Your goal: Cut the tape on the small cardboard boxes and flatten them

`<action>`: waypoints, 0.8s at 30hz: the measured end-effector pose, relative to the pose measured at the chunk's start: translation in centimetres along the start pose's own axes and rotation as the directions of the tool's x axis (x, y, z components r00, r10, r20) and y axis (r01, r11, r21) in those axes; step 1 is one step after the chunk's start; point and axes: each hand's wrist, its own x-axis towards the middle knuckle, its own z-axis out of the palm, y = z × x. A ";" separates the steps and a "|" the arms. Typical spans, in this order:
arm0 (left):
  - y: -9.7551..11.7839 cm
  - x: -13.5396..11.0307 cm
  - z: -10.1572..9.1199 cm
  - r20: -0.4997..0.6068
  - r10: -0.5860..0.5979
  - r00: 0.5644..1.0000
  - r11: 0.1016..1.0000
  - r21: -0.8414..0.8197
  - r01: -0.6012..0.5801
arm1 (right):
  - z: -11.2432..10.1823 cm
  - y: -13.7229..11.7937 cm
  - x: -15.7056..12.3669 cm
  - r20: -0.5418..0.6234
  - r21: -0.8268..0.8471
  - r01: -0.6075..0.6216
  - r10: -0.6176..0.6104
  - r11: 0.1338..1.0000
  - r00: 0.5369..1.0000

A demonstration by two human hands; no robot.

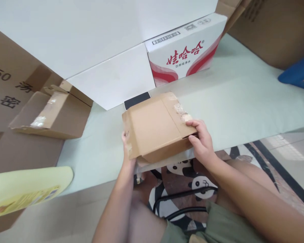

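A small brown cardboard box (154, 125) is between my two hands over the front part of the cloth-covered table. Its end flaps stick out on the left and right, with torn clear tape on the right one. My right hand (202, 140) grips the right end, fingers on the flap and thumb at the near corner. My left hand (128, 152) holds the left end from outside; most of its fingers are hidden behind the flap. Just beyond the box, a flat black object (137, 100) lies against the white board.
A white and red carton (182, 55) stands behind, beside large white panels (111, 74). An open cardboard box (63, 113) sits left on the pale green tablecloth (245, 101). A yellow-green container (30, 185) is at near left, a blue one (299, 72) at far right.
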 end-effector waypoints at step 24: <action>1.2 -2.8 2.1 0.311 0.068 0.948 0.996 0.041 -0.085 | 0.0 1.8 1.6 0.018 -0.093 -0.091 0.093 0.992 0.996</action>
